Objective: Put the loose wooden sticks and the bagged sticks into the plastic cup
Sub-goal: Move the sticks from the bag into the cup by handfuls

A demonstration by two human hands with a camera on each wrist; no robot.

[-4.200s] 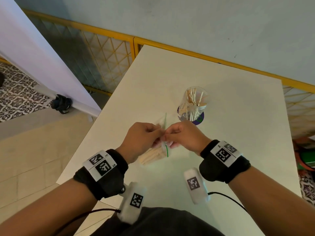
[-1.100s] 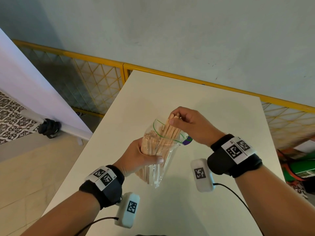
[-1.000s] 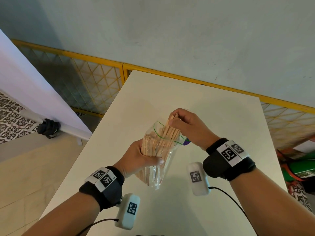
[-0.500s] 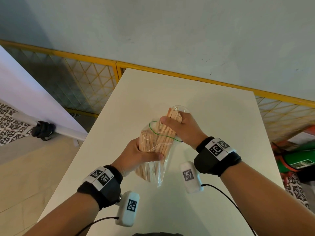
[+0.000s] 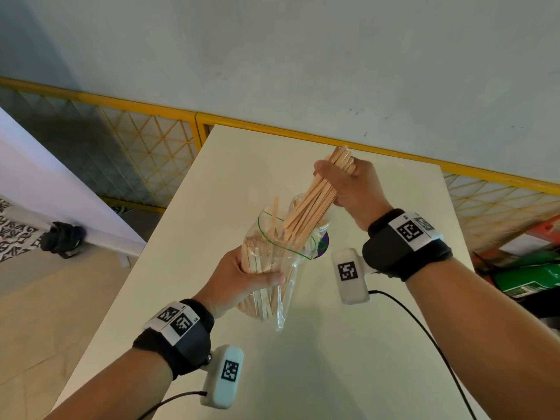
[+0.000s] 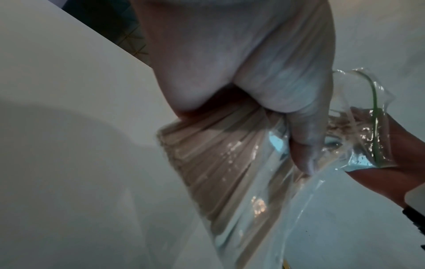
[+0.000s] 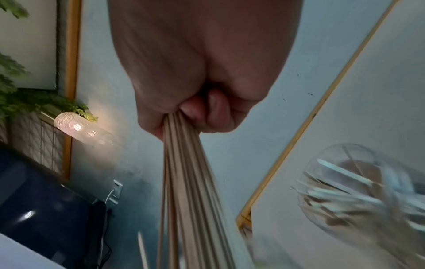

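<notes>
My left hand (image 5: 242,280) grips a clear zip bag (image 5: 281,262) with a green seal line, held upright above the white table (image 5: 378,344); wooden sticks (image 6: 207,163) fill its lower part. My right hand (image 5: 348,183) grips a bundle of sticks (image 5: 315,201), lifted up and to the right, with the lower ends still inside the bag's open mouth. In the right wrist view the bundle (image 7: 188,182) fans down from my fist. The plastic cup (image 7: 368,191), with sticks in it, stands on the table behind the bag; in the head view the bag mostly hides it.
A yellow-framed mesh fence (image 5: 145,153) runs behind the table along a grey wall. The table's left edge (image 5: 145,268) drops to a tiled floor. Green and red objects (image 5: 530,274) lie at the right.
My right hand has drawn the bundle of sticks up and to the right, most of the way out of the bag. My left hand keeps holding the bag in place.
</notes>
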